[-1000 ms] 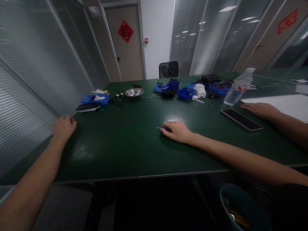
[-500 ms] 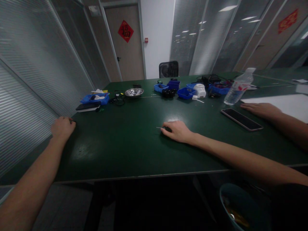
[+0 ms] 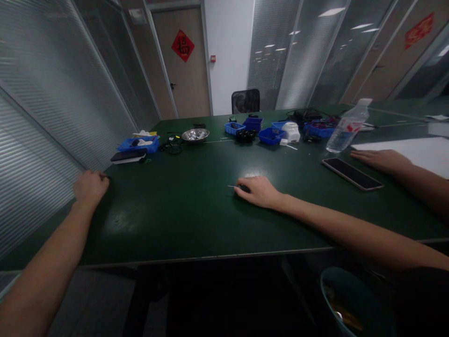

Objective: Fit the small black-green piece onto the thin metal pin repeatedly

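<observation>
My right hand (image 3: pixel 259 192) rests on the green table (image 3: pixel 168 210) near its middle. Its thumb and fingers are pinched around a thin, pale metal rod (image 3: pixel 231 186), whose tip sticks out to the left; the rest is hidden in the hand. Over at the table's left edge, my left hand (image 3: pixel 90 186) has its fingers curled closed. A small dark patch shows by its fingertips, too unclear to name.
Another person's hand (image 3: pixel 382 160) lies flat at the right, beside a phone (image 3: pixel 351 173) and a tilted water bottle (image 3: pixel 348 127). Farther back are a metal bowl (image 3: pixel 195 136), blue trays (image 3: pixel 271 136) and a black notebook (image 3: pixel 128 156). Below stands a bin (image 3: pixel 328 299).
My left hand has shifted very slightly to the left. Otherwise nothing has visibly moved; my right hand keeps its pinch on the rod.
</observation>
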### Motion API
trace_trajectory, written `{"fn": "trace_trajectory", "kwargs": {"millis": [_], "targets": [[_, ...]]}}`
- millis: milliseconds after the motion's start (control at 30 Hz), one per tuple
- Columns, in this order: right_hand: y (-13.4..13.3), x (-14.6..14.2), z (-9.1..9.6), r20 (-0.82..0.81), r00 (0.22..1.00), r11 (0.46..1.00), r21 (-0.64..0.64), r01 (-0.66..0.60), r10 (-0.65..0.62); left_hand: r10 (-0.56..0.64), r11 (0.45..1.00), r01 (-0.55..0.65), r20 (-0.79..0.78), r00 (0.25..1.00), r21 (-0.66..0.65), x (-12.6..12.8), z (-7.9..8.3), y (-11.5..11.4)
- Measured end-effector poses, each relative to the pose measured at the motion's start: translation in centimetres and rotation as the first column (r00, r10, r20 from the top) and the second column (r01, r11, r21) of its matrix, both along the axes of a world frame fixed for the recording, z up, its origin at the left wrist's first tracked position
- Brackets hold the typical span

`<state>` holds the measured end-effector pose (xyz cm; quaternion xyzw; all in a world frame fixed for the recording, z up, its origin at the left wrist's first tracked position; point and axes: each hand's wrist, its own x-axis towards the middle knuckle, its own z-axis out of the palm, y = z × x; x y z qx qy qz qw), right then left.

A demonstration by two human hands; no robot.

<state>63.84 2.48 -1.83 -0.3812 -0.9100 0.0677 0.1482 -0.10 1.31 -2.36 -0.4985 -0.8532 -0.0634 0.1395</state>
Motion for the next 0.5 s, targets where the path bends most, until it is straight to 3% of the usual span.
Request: {"fn": "trace_trajectory", "kwargs": {"millis": [200, 500], "targets": [[0.1, 0.0, -0.1, 0.005, 1.000, 1.000, 0.000, 0.002, -0.002, 0.091, 0.996, -0.094, 0.177, 0.980, 0.007, -1.2, -0.2, 0.3], [0.1, 0.1, -0.1, 0.001, 1.000, 1.000, 0.016, -0.007, 0.007, 0.116, 0.986, -0.142, 0.249, 0.962, 0.090, -2.1, 0.2, 0.4]]}}
